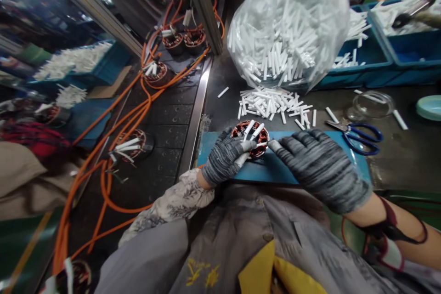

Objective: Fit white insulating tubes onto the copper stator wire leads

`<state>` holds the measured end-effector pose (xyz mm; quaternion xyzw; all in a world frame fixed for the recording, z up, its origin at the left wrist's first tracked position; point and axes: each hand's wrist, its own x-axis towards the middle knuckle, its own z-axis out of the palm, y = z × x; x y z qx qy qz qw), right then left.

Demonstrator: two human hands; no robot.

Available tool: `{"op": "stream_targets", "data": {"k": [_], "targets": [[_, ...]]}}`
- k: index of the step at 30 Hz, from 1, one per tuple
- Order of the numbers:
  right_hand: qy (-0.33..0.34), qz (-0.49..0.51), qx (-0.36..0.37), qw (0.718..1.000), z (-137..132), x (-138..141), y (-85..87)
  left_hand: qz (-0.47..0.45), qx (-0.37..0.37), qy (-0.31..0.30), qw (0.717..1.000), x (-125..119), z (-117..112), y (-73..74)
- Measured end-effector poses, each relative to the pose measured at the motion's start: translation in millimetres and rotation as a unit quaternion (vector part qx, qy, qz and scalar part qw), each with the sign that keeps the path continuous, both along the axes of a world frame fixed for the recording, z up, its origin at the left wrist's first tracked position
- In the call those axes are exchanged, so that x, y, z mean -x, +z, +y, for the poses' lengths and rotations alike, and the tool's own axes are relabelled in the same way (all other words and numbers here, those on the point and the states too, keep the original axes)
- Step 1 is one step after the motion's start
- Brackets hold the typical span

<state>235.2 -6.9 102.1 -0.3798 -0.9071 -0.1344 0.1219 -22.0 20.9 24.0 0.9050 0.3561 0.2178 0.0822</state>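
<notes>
A round motor stator with copper windings (259, 152) sits on a blue board (267, 175) in front of me. Several white tubes (257, 131) stick up from its windings. Wearing a grey striped glove, my left hand (225, 156) is wrapped round the stator's left side, its thumb lying over the near rim. My right hand (320, 165), gloved alike with bare fingertips, reaches in from the right. Its thumb and index finger are pinched together at the stator's right edge, beside a white tube; what lies between them is too small to make out.
Loose white tubes (270, 102) lie behind the board, below a clear bag (289, 23) full of them. Blue-handled scissors (363, 138) and a glass dish (374, 104) are at right, blue bins (361, 73) behind. Orange cables (148, 101) and more stators (132, 143) occupy the left line.
</notes>
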Motion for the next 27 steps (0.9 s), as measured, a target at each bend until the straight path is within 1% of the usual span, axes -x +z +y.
{"op": "stream_targets", "data": {"k": [2,4,5,6,7,8,9,10,11,12,13,14,15,16,17,18,19,20,21,22,23,24,25,26,27], "targets": [[-0.053,-0.055,0.079,0.994,4,10,5.9,0.021,0.007,0.0,1.0,0,1,1.6],[-0.108,-0.086,0.184,0.973,14,16,4.8,0.034,0.007,-0.002,0.999,2,2,2.0],[-0.123,-0.086,0.23,0.962,19,16,1.6,0.036,0.005,-0.007,0.999,3,3,1.8],[-0.128,-0.067,0.265,0.953,24,14,-3.5,0.037,0.0,-0.012,0.999,3,3,1.3],[-0.125,-0.025,0.294,0.947,28,11,-10.4,0.038,-0.008,-0.015,0.999,4,3,0.6],[-0.111,0.038,0.326,0.938,30,5,-19.0,0.043,-0.017,-0.017,0.999,4,2,-0.5],[-0.094,0.117,0.366,0.918,31,0,-29.1,0.049,-0.026,-0.018,0.998,4,1,-1.9],[-0.079,0.206,0.414,0.883,29,-5,-40.2,0.057,-0.034,-0.021,0.998,4,0,-3.8],[-0.067,0.295,0.472,0.828,26,-9,-51.8,0.065,-0.041,-0.026,0.997,3,-2,-6.0],[-0.071,0.374,0.524,0.762,21,-11,-63.0,0.072,-0.047,-0.034,0.996,2,-4,-8.5],[-0.088,0.437,0.558,0.7,16,-12,-73.1,0.075,-0.05,-0.041,0.995,1,-7,-10.9],[-0.109,0.479,0.574,0.655,10,-12,-81.4,0.075,-0.054,-0.047,0.995,-1,-9,-13.1],[-0.132,0.504,0.568,0.638,5,-10,-87.5,0.073,-0.056,-0.05,0.994,-1,-11,-14.8],[-0.147,0.513,0.54,0.65,0,-8,-91.1,0.069,-0.058,-0.049,0.995,-2,-12,-16.0],[-0.154,0.51,0.491,0.689,-4,-7,-92.6,0.065,-0.057,-0.046,0.995,-2,-12,-16.5],[-0.152,0.493,0.425,0.744,-7,-6,-92.2,0.062,-0.051,-0.044,0.996,-2,-12,-16.7],[-0.14,0.465,0.348,0.802,-9,-6,-90.6,0.061,-0.043,-0.042,0.996,-1,-12,-16.6],[-0.12,0.428,0.271,0.854,-10,-7,-88.2,0.06,-0.035,-0.04,0.997,-1,-11,-16.7],[-0.097,0.385,0.209,0.893,-10,-8,-85.7,0.058,-0.03,-0.038,0.997,0,-10,-17.1],[-0.077,0.345,0.172,0.92,-10,-9,-83.4,0.053,-0.032,-0.038,0.997,0,-9,-18.2],[-0.067,0.315,0.16,0.933,-8,-10,-81.7,0.046,-0.041,-0.037,0.997,0,-9,-19.9],[-0.069,0.301,0.176,0.935,-6,-10,-80.8,0.037,-0.055,-0.036,0.997,0,-8,-22.2],[-0.08,0.305,0.228,0.921,-4,-10,-80.8,0.029,-0.072,-0.037,0.996,0,-8,-24.8],[-0.09,0.32,0.302,0.893,-1,-8,-81.8,0.025,-0.088,-0.037,0.995,0,-9,-27.6],[-0.096,0.339,0.381,0.855,2,-5,-83.7,0.024,-0.101,-0.037,0.994,0,-9,-30.0]]}}
